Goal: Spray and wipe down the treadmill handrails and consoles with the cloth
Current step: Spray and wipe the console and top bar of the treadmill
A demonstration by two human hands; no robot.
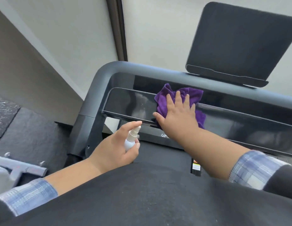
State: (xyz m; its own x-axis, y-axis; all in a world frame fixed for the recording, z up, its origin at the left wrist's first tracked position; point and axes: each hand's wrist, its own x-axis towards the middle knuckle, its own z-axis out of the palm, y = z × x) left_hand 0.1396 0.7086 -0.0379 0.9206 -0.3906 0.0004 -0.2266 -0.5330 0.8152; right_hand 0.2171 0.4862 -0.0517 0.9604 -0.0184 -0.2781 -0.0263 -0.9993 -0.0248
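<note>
Head view looks down over a dark shirt front at both forearms, each with a plaid cuff pushed back. Far to the left of the left hand, at the frame's lower-left edge, lies a grey T-shaped bracket (19, 168) on dark speckled flooring (27, 132). The left hand (116, 147) is curled round a small white spray bottle (131, 141), thumb along its lower side and forefinger stretched over the top of the nozzle, which points up and to the right toward the console. Just above that hand runs the treadmill's glossy black console panel (133, 103), showing pale streaks or mist on its left part, and around the panel's far side curves the grey handrail (99, 82). To the right, the right hand (176, 111) lies flat with fingers spread and straight, pressing a purple cloth (184, 93) against the console panel; the cloth bunches out beyond the fingertips and shows again past the outer edge of the palm. Below that wrist part of a printed logo shows on the treadmill's front cover, partly hidden by the arm. Above and to the right of the right hand stands a dark tablet-like screen (240, 39) tilted on its mount, against a pale wall.
</note>
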